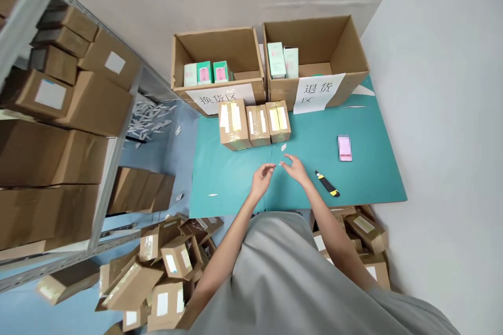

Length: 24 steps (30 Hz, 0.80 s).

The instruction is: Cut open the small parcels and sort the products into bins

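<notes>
Over the teal table, my left hand point(262, 179) hovers with its fingers loosely curved and nothing visible in them. My right hand point(295, 168) faces it, thumb and fingers apart. A tiny white speck shows by the right thumb tip; I cannot tell whether it touches. Just beyond the hands lies a small white paper scrap point(283, 147). Three taped cardboard boxes with white labels stand in a row: a larger left box point(234, 133), a middle box point(258, 128) and a right box point(279, 124). Right of my hands rests a black and yellow utility knife point(327, 184).
Two open cartons, a left carton point(220, 36) and a right carton point(314, 26), bear paper signs and hold pale green boxes. A phone point(345, 147) lies on the teal table point(369, 178). Shelving point(113, 167) with cartons stands left; a heap of boxes point(165, 261) covers the floor.
</notes>
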Tool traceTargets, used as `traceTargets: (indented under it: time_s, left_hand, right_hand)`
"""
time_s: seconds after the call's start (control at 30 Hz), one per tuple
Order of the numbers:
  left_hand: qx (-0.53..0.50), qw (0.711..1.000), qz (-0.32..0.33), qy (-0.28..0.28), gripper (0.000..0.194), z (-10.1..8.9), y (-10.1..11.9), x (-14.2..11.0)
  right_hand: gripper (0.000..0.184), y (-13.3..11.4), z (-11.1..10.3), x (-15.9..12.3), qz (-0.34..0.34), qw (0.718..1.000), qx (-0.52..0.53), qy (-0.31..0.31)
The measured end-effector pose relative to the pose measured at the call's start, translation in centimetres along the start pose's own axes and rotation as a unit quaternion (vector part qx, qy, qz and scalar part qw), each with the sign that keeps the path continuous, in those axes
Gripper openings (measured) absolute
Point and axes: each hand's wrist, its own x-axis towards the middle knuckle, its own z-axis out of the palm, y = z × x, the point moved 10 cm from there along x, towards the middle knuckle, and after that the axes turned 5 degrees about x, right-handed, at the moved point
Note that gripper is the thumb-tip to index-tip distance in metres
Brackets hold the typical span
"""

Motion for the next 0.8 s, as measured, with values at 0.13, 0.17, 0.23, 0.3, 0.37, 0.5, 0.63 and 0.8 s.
traceTargets:
  time_s: [0.13, 0.17, 0.23, 0.3, 0.37, 0.5, 0.63, 0.8]
  left_hand:
    - [0.011, 1.0, -0.028, -0.002, 0.043, 1.9, -0.9, -2.0]
    - [0.016, 0.999, -0.04, 0.008, 0.045, 1.6, -1.2, -2.5]
    - [0.024, 0.997, -0.06, 0.031, 0.047, 0.7, -1.9, -3.5]
    - [0.029, 0.996, -0.072, 0.05, 0.048, -0.3, -2.2, -4.3]
    - [0.028, 0.995, -0.078, 0.061, 0.049, -1.1, -2.3, -4.6]
    - [0.026, 0.994, -0.082, 0.068, 0.051, -2.1, -2.2, -4.3]
    - [0.024, 0.995, -0.081, 0.051, 0.053, -1.9, -2.2, -3.7]
    - [-0.003, 0.998, -0.061, -0.011, 0.052, -1.3, -1.8, -3.0]
  right_hand:
    - [0.074, -5.3, -1.0, 7.8, -0.079, 0.987, -0.139, 0.026]
    - [0.081, -6.2, -0.6, 9.6, -0.081, 0.983, -0.165, 0.022]
    - [0.095, -7.0, 0.6, 12.4, -0.066, 0.976, -0.209, 0.004]
    - [0.104, -6.5, 1.6, 14.0, -0.035, 0.97, -0.242, -0.013]
    - [0.107, -5.5, 1.9, 14.6, -0.016, 0.962, -0.271, -0.015]
    - [0.1, -3.9, 1.0, 14.6, -0.008, 0.956, -0.293, 0.029]
    - [0.093, -3.2, -0.2, 15.1, 0.039, 0.966, -0.248, 0.056]
    - [0.097, -2.2, -2.8, 12.7, 0.046, 0.972, -0.205, 0.107]
